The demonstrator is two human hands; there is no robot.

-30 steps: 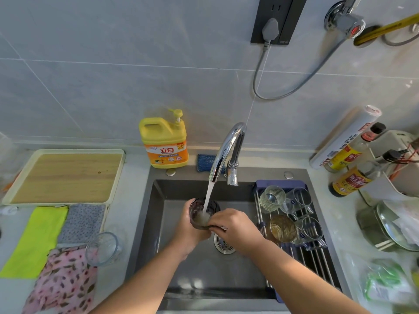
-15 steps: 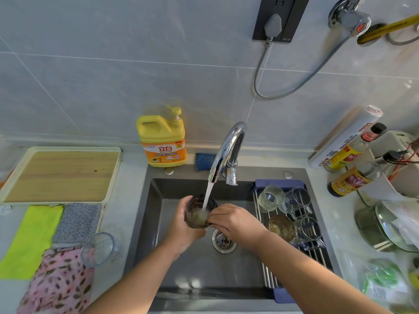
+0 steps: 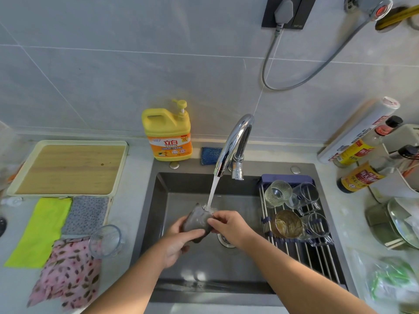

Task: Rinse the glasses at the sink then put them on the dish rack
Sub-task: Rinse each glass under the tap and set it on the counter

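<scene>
A dark glass [image 3: 196, 221] is held over the sink [image 3: 172, 196], tipped well over onto its side so that the stream of water [image 3: 213, 191] from the tap [image 3: 235, 141] strikes its upper end. The left hand [image 3: 178, 242] is curled round the body of the glass from below. The right hand [image 3: 229, 227] pinches the upper end with thumb and fingertips, probably to turn the glass and rub it under the flow. Which end is the mouth cannot be told. The glass is kept low in the basin, likely to contain the splash.

Rinsing appears to be in hand. The dish rack [image 3: 301, 257], laid across the right side of the sink, already carries a ribbed glass [image 3: 277, 192], an amber glass [image 3: 288, 224] and clear mugs [image 3: 306, 193]. One clear glass [image 3: 105, 241] is left on the pale countertop [image 3: 138, 200], at the edge of a pink flowered cloth [image 3: 68, 273].

A yellow detergent bottle [image 3: 167, 132] and a blue sponge [image 3: 210, 155] are set behind the sink against a grey tiled wall [image 3: 113, 75]. A tray [image 3: 68, 168] is placed at the left, sauce bottles [image 3: 360, 177] at the right.
</scene>
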